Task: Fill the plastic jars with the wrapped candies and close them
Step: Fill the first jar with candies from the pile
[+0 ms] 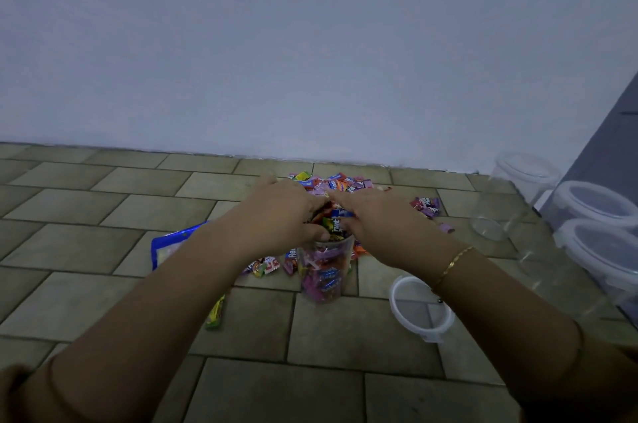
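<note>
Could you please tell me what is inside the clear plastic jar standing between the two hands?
The clear plastic jar holds wrapped candies in pink, purple, blue and red wrappers, filled up to its rim. The left hand and right hand cover the mouth, hiding the top layer.

A clear, upright, lidless plastic jar (pixel 324 276) brims with wrapped candies (pixel 333 182) heaped behind it.

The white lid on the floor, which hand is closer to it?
Right. The right hand is above the lid; the left hand is farther left across the jar.
</note>
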The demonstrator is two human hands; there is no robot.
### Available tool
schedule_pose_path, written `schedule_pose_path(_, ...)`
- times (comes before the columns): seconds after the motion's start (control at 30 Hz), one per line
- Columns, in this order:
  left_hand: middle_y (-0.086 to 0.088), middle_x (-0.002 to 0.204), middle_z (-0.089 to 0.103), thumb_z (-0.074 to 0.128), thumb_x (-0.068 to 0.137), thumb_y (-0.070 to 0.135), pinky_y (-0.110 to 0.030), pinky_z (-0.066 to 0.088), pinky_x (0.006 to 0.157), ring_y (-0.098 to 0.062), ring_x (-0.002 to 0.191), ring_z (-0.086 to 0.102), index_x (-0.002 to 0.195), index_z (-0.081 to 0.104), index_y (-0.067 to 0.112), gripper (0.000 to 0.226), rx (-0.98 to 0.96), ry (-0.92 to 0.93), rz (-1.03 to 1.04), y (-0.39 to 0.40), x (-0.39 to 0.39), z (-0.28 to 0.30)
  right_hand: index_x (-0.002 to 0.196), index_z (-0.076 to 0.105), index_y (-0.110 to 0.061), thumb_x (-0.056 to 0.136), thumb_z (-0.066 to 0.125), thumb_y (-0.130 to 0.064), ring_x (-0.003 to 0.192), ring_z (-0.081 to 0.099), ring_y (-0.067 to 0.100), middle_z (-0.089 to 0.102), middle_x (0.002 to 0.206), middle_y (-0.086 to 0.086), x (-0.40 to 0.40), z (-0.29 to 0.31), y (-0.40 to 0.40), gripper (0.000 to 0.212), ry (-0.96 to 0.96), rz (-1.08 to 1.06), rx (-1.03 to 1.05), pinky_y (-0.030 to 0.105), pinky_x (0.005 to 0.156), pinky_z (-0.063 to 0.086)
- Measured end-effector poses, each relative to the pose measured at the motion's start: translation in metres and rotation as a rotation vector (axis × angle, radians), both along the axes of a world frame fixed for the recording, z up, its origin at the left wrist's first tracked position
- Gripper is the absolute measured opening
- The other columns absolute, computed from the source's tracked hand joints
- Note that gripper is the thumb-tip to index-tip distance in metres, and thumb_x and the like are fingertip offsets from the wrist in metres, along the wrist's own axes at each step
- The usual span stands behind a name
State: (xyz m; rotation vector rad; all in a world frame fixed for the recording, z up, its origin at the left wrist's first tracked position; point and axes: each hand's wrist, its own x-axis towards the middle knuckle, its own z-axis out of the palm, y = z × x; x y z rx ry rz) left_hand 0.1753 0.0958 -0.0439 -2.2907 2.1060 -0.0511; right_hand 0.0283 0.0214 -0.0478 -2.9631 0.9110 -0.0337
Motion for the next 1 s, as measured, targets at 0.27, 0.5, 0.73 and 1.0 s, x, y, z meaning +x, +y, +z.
schedule_pose_path(0.27, 0.005, 0.078, 0.05, 0.046, 0.09, 0.058, -0.039, 0.024, 0.092, -0.019, 0.103, 0.05, 0.116, 0.063, 0.028, 0.043, 0.276, -0.101, 0.053, -0.018, 0.0, 0.01, 0.135, 0.044, -0.03, 0.1, 0.037, -0.034, 0.123, 0.044, 0.022, 0.054, 0.125, 0.002, 0.013, 0.006, -0.007, 0.037, 0.241, 0.046, -0.098, 0.049, 0.103, 0.026)
schedule_pose_path(0.5, 0.003, 0.087, 0.063, 0.04, 0.095, 0.052, -0.056, -0.006, 0.114, -0.019, 0.119, 0.048, 0.105, 0.059, 0.025, 0.034, 0.406, -0.178, 0.126, -0.037, -0.019, 0.009, 0.068, 0.049, -0.015, 0.089, 0.056, -0.023, 0.066, 0.045, 0.019, 0.04, 0.063, -0.003, 0.039, 0.011, -0.014, 0.024, 0.307, 0.008, -0.059, 0.026, 0.065, 0.039)
schedule_pose_path(0.73, 0.007, 0.059, 0.041, 0.039, 0.095, 0.047, -0.058, -0.008, 0.113, -0.018, 0.105, 0.052, 0.083, 0.048, 0.026, 0.026, 0.41, -0.189, 0.137, -0.044, -0.013, -0.003, 0.062, 0.03, -0.017, 0.09, 0.054, -0.018, 0.054, 0.031, 0.013, 0.035, 0.06, -0.002, 0.047, 0.0, -0.018, 0.037, 0.319, -0.013, -0.041, 0.03, 0.058, 0.031)
schedule_pose_path(1.0, 0.008, 0.057, 0.043, 0.051, 0.088, 0.044, -0.058, -0.006, 0.114, -0.016, 0.091, 0.05, 0.057, 0.038, 0.024, 0.04, 0.285, -0.106, 0.156, -0.041, -0.009, -0.004, 0.058, 0.037, -0.014, 0.091, 0.055, -0.022, 0.051, 0.033, 0.012, 0.038, 0.059, 0.001, 0.044, 0.004, -0.019, 0.038, 0.298, -0.011, 0.033, 0.023, 0.045, 0.024)
